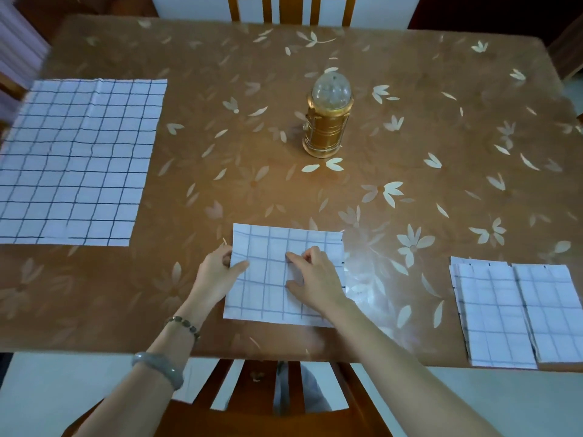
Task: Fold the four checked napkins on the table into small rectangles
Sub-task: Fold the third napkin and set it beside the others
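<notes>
Here, brown floral table (pixel 202 99); left hand (pixel 217 272) pinches napkin (pixel 266 299) edge, right hand (pixel 315 279) presses it.

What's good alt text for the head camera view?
A left hand grips and a right hand presses a half-folded checked napkin at the table's near edge. Two folded napkins lie right, an unfolded napkin left, a gold lantern behind.

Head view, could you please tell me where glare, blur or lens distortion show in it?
In the head view, a pale glare patch lies on the table cover just right of the half-folded napkin; the wide lens bows the table's edges and skews the unfolded napkin; the far-left margin is smeared.
</notes>
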The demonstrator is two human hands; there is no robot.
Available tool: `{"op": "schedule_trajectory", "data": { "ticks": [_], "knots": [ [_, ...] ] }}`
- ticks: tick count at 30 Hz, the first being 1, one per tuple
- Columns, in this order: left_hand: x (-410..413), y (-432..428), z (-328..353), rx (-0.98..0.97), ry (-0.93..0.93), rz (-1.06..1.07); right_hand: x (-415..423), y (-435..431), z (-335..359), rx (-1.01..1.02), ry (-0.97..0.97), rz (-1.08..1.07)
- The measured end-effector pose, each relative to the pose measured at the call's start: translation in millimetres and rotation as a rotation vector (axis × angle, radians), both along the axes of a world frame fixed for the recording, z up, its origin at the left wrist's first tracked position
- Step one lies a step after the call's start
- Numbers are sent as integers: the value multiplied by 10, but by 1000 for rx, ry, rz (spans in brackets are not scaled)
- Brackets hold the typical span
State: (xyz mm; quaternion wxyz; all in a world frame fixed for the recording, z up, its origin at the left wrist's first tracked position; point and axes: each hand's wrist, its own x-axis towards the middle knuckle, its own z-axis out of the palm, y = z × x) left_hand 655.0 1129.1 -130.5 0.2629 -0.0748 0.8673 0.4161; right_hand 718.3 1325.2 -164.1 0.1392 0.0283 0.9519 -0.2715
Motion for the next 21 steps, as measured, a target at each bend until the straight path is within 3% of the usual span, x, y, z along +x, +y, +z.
{"op": "schedule_trajectory", "data": {
  "ticks": [6, 13, 21],
  "knots": [
    [-31, -499, -12, -79, -25, -74, -220, -383, 52, 71, -118, 80],
    [73, -467, 159, 11, -83, -205, -471, -405, 147, 114, -370, 91],
    [91, -474, 343, 52, -153, -261, -363, -473, 137, 187, -367, 112]
  ]
}}
